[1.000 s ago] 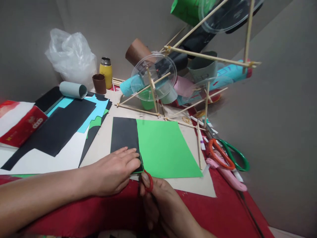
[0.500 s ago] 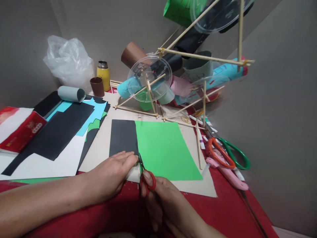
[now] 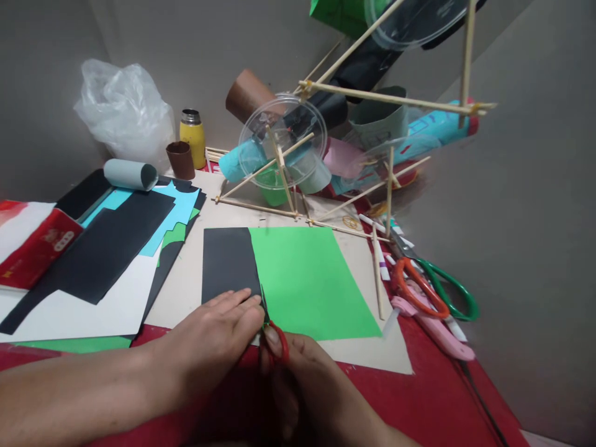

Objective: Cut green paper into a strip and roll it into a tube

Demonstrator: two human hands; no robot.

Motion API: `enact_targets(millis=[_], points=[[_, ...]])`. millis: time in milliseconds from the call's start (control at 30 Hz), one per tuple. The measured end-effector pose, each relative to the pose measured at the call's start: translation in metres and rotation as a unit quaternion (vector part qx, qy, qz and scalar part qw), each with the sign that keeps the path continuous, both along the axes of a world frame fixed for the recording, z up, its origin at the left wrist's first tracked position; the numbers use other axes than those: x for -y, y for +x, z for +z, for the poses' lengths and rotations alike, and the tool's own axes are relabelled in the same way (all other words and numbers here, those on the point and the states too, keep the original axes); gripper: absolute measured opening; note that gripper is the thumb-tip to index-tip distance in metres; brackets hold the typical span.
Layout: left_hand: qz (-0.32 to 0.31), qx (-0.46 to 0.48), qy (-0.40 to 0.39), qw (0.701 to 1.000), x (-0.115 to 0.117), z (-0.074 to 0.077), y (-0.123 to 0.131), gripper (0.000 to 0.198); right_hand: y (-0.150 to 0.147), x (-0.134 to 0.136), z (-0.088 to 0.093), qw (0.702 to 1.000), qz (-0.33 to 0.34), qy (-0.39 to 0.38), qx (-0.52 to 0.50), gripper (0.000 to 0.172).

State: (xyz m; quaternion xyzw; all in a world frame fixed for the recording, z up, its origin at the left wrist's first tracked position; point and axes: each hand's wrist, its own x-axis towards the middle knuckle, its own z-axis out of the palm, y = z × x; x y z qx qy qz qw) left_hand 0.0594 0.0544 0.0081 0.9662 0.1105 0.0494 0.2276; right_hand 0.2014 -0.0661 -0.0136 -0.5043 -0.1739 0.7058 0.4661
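My left hand [image 3: 212,338] lies flat on the near end of a black paper sheet [image 3: 228,261], fingers stretched out and pressing it down. A green paper sheet [image 3: 307,279] lies beside the black one, overlapping its right edge. My right hand [image 3: 298,379] grips a small pair of scissors [image 3: 272,326] with a red handle loop around the thumb. The blades sit at the near edge, along the seam between black and green paper. Both sheets rest on a beige cardboard base [image 3: 186,279].
A stick frame [image 3: 386,105] with clear plastic lids and paper rolls stands behind the sheets. Orange and green scissors [image 3: 428,285] and a pink tool lie at right. Stacked coloured papers [image 3: 107,242], a red tissue pack [image 3: 37,242], a yellow bottle [image 3: 192,136] and a plastic bag [image 3: 125,112] sit at left.
The scissors have advanced a little along the seam between the black and green paper. My left hand stays pressed on the black sheet. The view shifted slightly.
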Motion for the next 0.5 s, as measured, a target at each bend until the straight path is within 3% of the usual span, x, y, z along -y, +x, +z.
enact_targets(millis=[333,500], points=[[0.014,0.0,0.034,0.999,0.003,-0.003,0.0,0.041,0.001,0.004,0.002,1.0,0.005,0.028,0.005,0.047],[0.023,0.017,0.014,0.999,0.004,-0.005,0.0,0.037,0.001,-0.005,0.012,0.997,0.025,0.028,0.07,0.064]])
